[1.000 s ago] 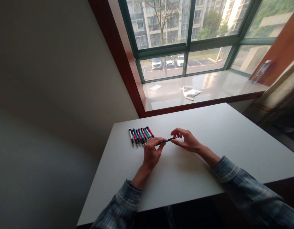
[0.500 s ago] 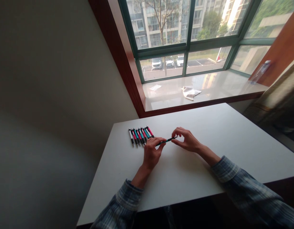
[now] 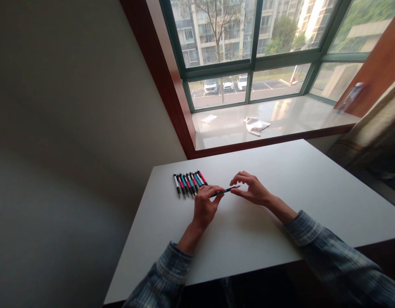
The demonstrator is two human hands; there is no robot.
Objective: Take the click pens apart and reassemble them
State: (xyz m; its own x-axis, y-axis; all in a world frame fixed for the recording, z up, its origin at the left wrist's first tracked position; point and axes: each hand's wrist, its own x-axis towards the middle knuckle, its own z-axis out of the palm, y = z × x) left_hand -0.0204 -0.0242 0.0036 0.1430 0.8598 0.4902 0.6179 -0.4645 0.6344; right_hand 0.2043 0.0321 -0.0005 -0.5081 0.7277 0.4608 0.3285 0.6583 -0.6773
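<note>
My left hand pinches a slim pen between thumb and fingers, its pointed tip aimed to the right. The pen looks dark with a teal band, and its rear part is partly covered by the fingers. Around the tip end, my right hand has thumb and fingertips parted, with the tip in the gap between them; whether the thumb touches the pen I cannot tell. Beyond my left hand lies a row of several pens in white, red, teal and black, side by side; the nearer ends of some are hidden by that hand.
Both hands are above a white table. Behind it is a window sill with a white cloth, a piece of paper and a clear bottle. A grey wall borders the left side, a curtain the right.
The fingers of my right hand have parted slightly from the pen's tip end. My left hand keeps its grip on the pen, nearly in place. The row of pens is unchanged.
</note>
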